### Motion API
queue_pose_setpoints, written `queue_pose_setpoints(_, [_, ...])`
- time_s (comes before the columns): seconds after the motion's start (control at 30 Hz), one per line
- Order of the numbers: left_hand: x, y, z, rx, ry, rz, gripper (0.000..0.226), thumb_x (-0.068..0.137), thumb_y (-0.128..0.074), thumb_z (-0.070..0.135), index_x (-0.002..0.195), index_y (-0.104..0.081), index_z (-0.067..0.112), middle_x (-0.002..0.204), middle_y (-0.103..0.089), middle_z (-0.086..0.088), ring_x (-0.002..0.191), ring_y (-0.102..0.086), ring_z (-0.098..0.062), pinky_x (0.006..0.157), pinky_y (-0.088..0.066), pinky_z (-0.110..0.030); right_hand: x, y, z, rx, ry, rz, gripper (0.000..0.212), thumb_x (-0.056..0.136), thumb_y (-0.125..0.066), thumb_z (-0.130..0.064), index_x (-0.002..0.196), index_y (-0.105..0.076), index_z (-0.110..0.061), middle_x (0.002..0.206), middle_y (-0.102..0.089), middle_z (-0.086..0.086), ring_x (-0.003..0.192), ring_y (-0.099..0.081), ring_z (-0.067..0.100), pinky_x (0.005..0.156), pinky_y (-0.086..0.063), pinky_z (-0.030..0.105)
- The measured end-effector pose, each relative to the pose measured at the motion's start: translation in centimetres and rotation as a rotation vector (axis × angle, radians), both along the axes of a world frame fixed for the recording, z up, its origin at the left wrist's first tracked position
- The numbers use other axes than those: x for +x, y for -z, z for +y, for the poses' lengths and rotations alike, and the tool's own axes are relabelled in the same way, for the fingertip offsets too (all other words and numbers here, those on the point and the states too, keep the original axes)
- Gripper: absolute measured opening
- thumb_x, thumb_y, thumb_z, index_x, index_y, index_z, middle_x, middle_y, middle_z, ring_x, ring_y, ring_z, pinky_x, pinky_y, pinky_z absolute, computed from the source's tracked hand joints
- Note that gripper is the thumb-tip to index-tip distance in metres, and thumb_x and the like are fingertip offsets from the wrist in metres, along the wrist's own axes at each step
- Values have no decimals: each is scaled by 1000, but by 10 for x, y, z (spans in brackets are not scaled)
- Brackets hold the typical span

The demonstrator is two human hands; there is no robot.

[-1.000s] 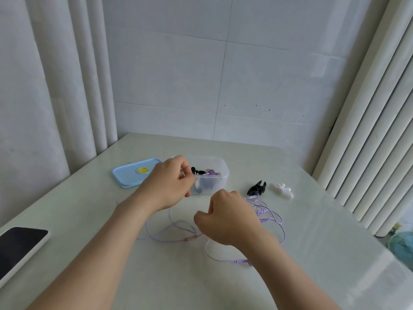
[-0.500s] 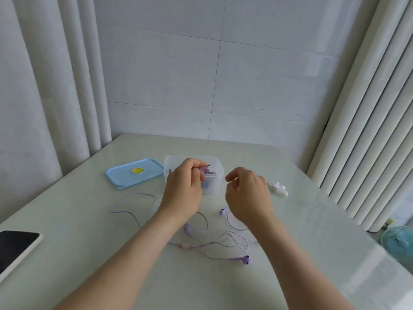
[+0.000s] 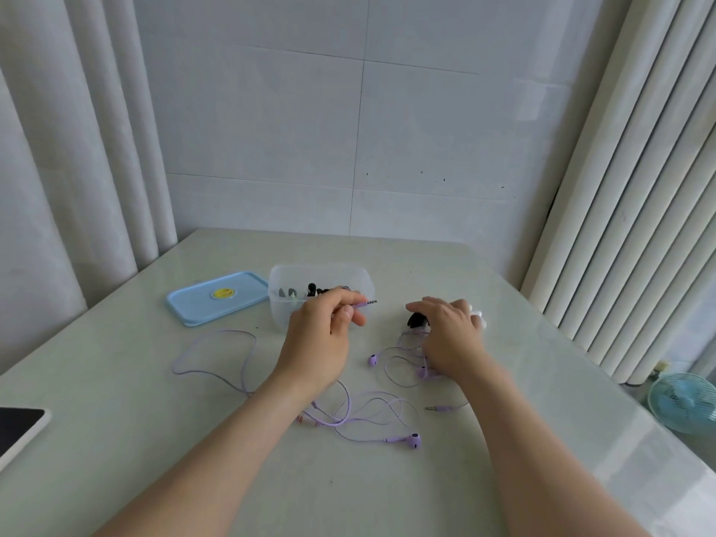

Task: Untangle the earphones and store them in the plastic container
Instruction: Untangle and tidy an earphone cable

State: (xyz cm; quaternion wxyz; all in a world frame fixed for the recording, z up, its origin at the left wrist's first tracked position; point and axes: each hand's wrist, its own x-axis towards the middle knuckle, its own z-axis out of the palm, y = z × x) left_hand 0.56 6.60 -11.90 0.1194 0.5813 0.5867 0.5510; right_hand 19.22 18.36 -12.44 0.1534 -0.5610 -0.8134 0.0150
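Purple wired earphones point(image 3: 360, 418) lie in loose loops on the table, one earbud point(image 3: 413, 441) near me and another point(image 3: 372, 360) by my right hand. My left hand point(image 3: 323, 339) pinches a purple jack plug point(image 3: 366, 303) in front of the clear plastic container point(image 3: 281, 315), which holds black and pale earphone pieces. My right hand point(image 3: 449, 335) hovers over a cable tangle with fingers spread, beside a black item point(image 3: 416, 320). A second jack plug point(image 3: 441, 408) lies on the table near my right forearm.
A light blue lid point(image 3: 201, 304) with a yellow sticker lies left of the container. A white item point(image 3: 478, 315) peeks out behind my right hand. A phone point(image 3: 19, 424) sits at the table's left edge. A small blue fan point(image 3: 684, 403) stands on the floor at the right.
My right hand moved right and down onto the cable tangle, its fingers opening. My left hand still pinches the plug near the container. The view shifted slightly.
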Motion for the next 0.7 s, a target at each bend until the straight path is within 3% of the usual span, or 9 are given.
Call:
queue_pose_setpoints(0.13, [-2,5,3,-24,12,-24,23,109,-50,9,109,-68,24,90,-78,11,69,-58,10,69,-42,-12,0,4,7,113,97,-78,60,89,-55,-2,143,-56,-31,142,-49,-4,125,-38,32,100,-33,42])
queue_pose_setpoints(0.2, [-2,5,3,-46,21,-75,20,109,-51,11,107,-65,25,89,-78,11,58,-55,1,64,-48,-18,0,5,8,143,127,-104,37,95,-57,-8,128,-63,-22,129,-50,-1,118,-38,31,90,-26,40])
queue_pose_setpoints(0.27, [-3,4,2,-64,30,-139,15,109,-52,12,106,-63,21,91,-78,10,57,-59,-11,59,-48,-20,-1,4,7,165,136,-91,27,100,-55,-14,125,-63,-19,126,-50,2,119,-38,31,91,-25,41])
queue_pose_setpoints(0.37, [-2,0,1,-69,45,-264,11,109,-52,11,105,-61,15,92,-79,5,61,-65,-15,59,-51,-24,-10,-10,-6,180,42,86,27,109,-46,-24,132,-58,-18,128,-49,6,119,-44,32,97,-28,42])
queue_pose_setpoints(0.5, [2,-9,0,-26,15,-459,10,107,-58,12,107,-67,14,103,-72,-3,78,-70,-12,67,-62,-30,-30,-23,-33,131,-177,367,26,112,-40,-31,130,-54,-18,123,-54,2,109,-53,28,90,-30,37])
queue_pose_setpoints(0.6, [1,-18,-1,-26,88,-609,10,103,-67,15,106,-76,13,107,-73,-5,99,-71,-17,82,-65,-38,-37,-30,-50,78,-346,562,23,112,-42,-34,123,-55,-18,91,-68,3,81,-58,20,76,-45,41])
queue_pose_setpoints(0.7, [1,-27,-7,-30,208,-708,10,101,-70,14,104,-79,12,98,-78,2,101,-73,-13,87,-64,-41,-42,-38,-61,73,-429,669,20,110,-51,-34,119,-63,-21,73,-66,3,63,-56,19,65,-46,36])
